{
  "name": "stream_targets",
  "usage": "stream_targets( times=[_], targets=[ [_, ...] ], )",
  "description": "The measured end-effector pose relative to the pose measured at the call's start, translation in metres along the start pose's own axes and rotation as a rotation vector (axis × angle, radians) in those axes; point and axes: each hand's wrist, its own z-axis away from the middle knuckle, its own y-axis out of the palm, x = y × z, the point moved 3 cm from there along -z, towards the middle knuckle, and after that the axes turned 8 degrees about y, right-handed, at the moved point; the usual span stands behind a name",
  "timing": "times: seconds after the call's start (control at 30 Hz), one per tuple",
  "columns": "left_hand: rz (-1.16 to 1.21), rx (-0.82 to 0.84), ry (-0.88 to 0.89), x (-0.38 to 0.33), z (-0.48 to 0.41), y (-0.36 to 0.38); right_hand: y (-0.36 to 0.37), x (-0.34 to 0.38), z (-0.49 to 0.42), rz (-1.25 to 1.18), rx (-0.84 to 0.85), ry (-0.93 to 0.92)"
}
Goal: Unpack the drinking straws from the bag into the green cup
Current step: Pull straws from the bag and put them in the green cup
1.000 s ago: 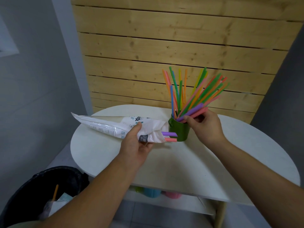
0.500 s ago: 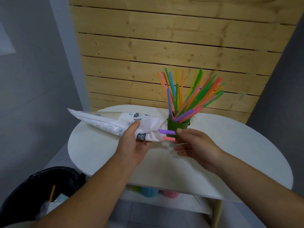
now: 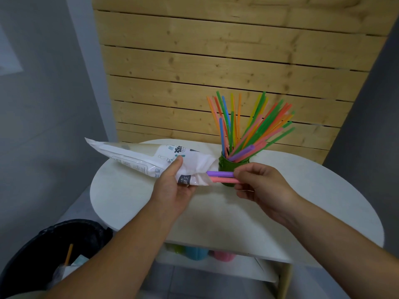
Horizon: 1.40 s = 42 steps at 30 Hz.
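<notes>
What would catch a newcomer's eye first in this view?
The fan of bright straws standing in the green cup at the back of the white table. Next, just in front, the left hand grips the white bag while the right hand pinches two straws, purple and pink, poking from its mouth.

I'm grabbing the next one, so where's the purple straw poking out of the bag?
Head view, centre: the purple straw juts from the bag, just above the pink straw, before the green cup, its tip between the fingers of the right hand.
</notes>
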Motion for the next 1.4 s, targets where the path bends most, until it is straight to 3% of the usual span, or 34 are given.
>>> stream_targets(
  times=[0.17,0.27,0.37,0.47,0.7,0.97,1.2,1.4],
  targets=[
    [0.004,-0.006,0.007,0.004,-0.002,-0.002,0.007,-0.01,0.002,-0.168,0.091,0.157],
    [0.014,-0.004,0.003,0.005,-0.001,-0.001,0.016,-0.018,0.003,-0.413,0.104,0.202],
    [0.01,-0.017,-0.004,0.004,0.001,0.0,0.02,-0.013,0.003,-0.639,0.097,0.157],
    [-0.001,-0.027,0.005,0.001,0.0,-0.002,0.014,-0.001,0.005,-0.691,0.064,0.039],
    [0.085,-0.062,0.026,-0.006,-0.003,-0.005,-0.021,0.023,0.014,-0.33,-0.253,-0.317],
    [0.094,-0.106,0.069,-0.006,-0.006,-0.01,-0.054,0.039,0.029,-0.094,-0.51,-0.604],
    [0.083,-0.087,0.044,-0.003,-0.001,-0.006,-0.06,0.049,0.038,0.024,-0.554,-0.796],
    [0.045,-0.025,0.045,0.0,0.002,-0.002,-0.057,0.037,0.025,0.246,-0.517,-0.795]
  ],
)
